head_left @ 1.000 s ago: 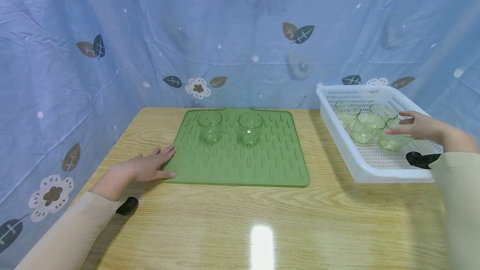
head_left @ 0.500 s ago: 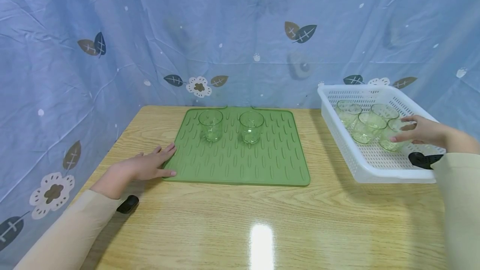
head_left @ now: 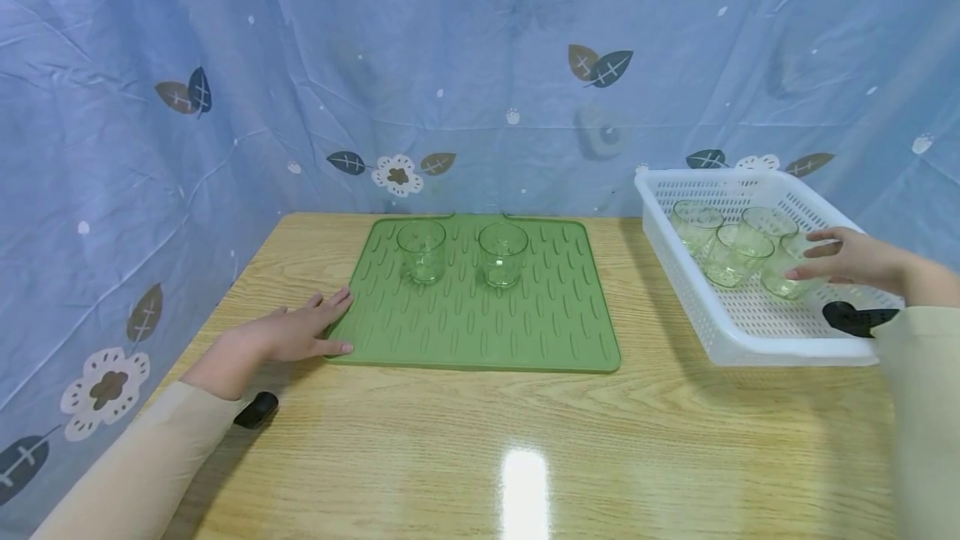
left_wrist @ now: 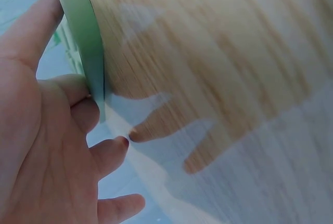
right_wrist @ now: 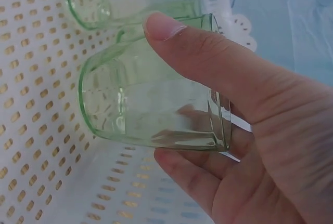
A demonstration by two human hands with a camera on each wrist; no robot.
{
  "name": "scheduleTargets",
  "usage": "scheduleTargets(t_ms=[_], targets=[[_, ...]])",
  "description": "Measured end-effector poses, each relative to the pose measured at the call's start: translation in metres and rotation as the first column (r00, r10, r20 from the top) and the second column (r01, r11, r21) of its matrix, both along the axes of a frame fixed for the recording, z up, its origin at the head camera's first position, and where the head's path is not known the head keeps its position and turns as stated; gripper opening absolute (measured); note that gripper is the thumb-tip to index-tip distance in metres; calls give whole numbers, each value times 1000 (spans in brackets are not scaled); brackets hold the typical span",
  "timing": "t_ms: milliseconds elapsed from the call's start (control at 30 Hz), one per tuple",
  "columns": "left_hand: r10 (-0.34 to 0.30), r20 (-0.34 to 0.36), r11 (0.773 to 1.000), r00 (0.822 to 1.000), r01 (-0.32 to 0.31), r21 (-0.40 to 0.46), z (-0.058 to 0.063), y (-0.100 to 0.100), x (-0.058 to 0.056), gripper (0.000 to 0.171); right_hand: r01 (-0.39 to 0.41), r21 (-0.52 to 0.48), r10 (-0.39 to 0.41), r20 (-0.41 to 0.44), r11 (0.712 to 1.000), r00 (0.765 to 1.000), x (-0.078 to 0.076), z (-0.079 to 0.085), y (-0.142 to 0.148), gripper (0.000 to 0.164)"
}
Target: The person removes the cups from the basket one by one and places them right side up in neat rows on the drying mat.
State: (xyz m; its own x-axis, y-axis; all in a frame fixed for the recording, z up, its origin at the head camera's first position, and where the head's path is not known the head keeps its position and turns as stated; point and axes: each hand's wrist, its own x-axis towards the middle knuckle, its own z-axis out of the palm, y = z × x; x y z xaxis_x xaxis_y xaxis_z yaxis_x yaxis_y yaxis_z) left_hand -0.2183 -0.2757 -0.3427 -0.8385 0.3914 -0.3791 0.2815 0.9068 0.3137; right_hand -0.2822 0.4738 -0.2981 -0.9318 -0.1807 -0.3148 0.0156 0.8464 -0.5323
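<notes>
My right hand [head_left: 862, 261] is inside the white basket, gripping a clear green-tinted glass [right_wrist: 151, 94]. In the right wrist view the thumb lies along one side of the glass and the fingers are on the opposite side, near its rim. Several similar glasses stand close by in the basket, including one glass [head_left: 737, 257] just to the left. My left hand [head_left: 288, 332] rests with spread fingers on the left edge of the green ribbed mat [head_left: 480, 332]. Two glasses stand upright on the mat's far half, a left glass [head_left: 422, 252] and a right glass [head_left: 502, 255].
The white perforated basket [head_left: 723, 336] sits at the table's right side, some way from the mat. Bare wooden table [head_left: 420, 440] stretches in front of both. A blue patterned curtain [head_left: 465, 65] hangs behind and along the left. Black wrist-camera parts show below each wrist.
My right hand has lowered around the nearest right glass and then shifted slightly right, the glass moving a little with it. My left hand and the two glasses on the mat have stayed put.
</notes>
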Motion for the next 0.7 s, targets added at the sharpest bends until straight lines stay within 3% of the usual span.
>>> scheduleTargets(t_ms=[700], targets=[[-6,-10,1000,1000,5,-9,-1,0,-1,99,26,96,-18,-86,995,996,6,10,-2,102]])
